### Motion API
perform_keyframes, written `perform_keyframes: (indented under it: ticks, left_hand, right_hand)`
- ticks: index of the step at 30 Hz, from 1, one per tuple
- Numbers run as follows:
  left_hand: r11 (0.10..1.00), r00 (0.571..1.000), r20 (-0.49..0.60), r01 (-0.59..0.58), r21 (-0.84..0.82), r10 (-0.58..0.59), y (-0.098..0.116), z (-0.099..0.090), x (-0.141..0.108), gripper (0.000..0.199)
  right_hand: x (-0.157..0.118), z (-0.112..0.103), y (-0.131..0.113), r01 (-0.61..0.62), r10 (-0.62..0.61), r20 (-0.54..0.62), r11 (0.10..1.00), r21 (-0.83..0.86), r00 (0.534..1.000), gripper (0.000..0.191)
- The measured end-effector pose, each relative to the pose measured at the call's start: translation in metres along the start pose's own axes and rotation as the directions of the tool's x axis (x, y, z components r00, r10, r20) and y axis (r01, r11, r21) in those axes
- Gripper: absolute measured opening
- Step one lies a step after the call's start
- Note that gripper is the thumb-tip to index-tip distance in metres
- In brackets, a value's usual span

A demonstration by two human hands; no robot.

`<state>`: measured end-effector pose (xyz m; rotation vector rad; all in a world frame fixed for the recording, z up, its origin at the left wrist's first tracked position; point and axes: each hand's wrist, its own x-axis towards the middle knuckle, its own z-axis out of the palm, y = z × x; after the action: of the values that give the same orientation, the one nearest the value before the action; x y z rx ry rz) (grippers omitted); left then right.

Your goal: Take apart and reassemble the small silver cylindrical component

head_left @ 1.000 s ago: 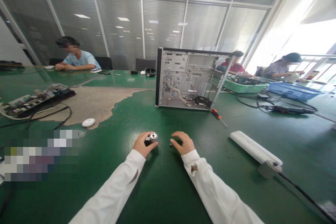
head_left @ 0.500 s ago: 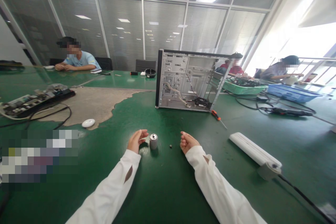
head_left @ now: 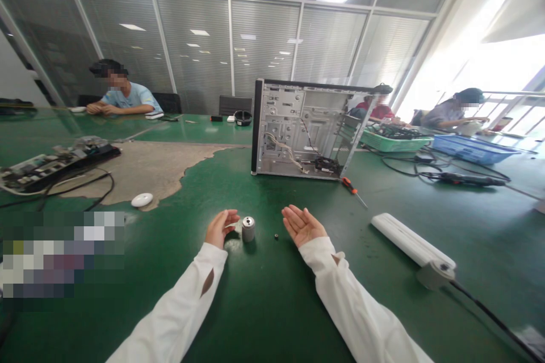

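Note:
A small silver metal cylinder (head_left: 248, 229) stands upright on the green table (head_left: 255, 306). Just left of it is my left hand (head_left: 221, 228), fingers curved and apart, holding nothing. My right hand (head_left: 304, 226) lies palm up to the right, its fingers stretched out and nothing in it. Between the cylinder and my right hand sits a tiny dark part (head_left: 276, 236) on the table, touched by neither hand. Behind them an open computer case (head_left: 306, 130) stands upright with cables inside. An orange and black screwdriver (head_left: 349, 184) lies at its lower right corner.
A white power strip (head_left: 411, 241) with a black cable lies at right. Green (head_left: 395, 143) and blue baskets (head_left: 472, 150) stand behind. A white oval object (head_left: 142, 199) and a circuit-board assembly (head_left: 63, 161) are at left. Several people sit around the table.
My right hand has opened from a loosely curled shape, turning palm up with its fingers extended leftward. My left hand and the cylinder stay about where they were.

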<state>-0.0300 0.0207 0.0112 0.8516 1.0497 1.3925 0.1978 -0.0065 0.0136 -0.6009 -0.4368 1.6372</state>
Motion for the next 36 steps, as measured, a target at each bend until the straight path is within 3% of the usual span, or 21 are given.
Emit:
perform_keyframes:
  ticks: [9, 13, 18, 27, 30, 32, 34, 36]
  left_hand:
    - [1.0, 1.0, 0.003, 0.007, 0.015, -0.007, -0.001, 0.0, 0.0, 0.039]
    - [0.999, 1.0, -0.004, 0.001, 0.044, -0.001, 0.001, 0.002, -0.001, 0.038]
    - [0.999, 1.0, -0.007, -0.002, 0.039, 0.002, 0.002, 0.002, -0.002, 0.037]
    - [0.999, 1.0, -0.004, 0.002, 0.051, -0.002, 0.001, 0.003, -0.002, 0.039]
    - [0.999, 1.0, -0.011, 0.001, 0.053, 0.0, 0.001, 0.002, -0.002, 0.035]
    - [0.997, 1.0, -0.004, -0.001, 0.079, 0.001, 0.0, 0.002, -0.002, 0.03]
    - [0.993, 1.0, 0.023, -0.003, 0.121, 0.001, -0.001, 0.003, -0.002, 0.028]
    - [0.985, 0.997, 0.078, -0.012, 0.172, -0.002, -0.003, 0.004, -0.002, 0.029]
  right_hand:
    - [-0.002, 0.002, -0.002, 0.003, -0.005, 0.028, 0.999, 0.047, 1.0, 0.026]
    - [0.0, -0.001, 0.001, 0.029, -0.027, -0.053, 0.999, 0.025, 0.998, 0.013]
    - [0.0, 0.0, 0.004, 0.031, -0.028, -0.123, 0.999, 0.021, 0.992, 0.019]
    - [-0.003, 0.009, 0.003, -0.013, 0.014, -0.028, 0.999, 0.038, 1.0, 0.015]
    - [-0.002, 0.008, 0.005, -0.005, 0.003, -0.031, 0.997, -0.076, 1.0, 0.019]
    - [0.0, 0.005, 0.008, 0.029, -0.042, -0.046, 0.969, -0.245, 0.998, 0.023]
    - [0.001, 0.002, 0.012, 0.113, -0.142, -0.027, 0.874, -0.473, 0.989, 0.024]
    - [0.001, 0.001, 0.017, 0.24, -0.286, 0.046, 0.693, -0.68, 0.957, 0.023]
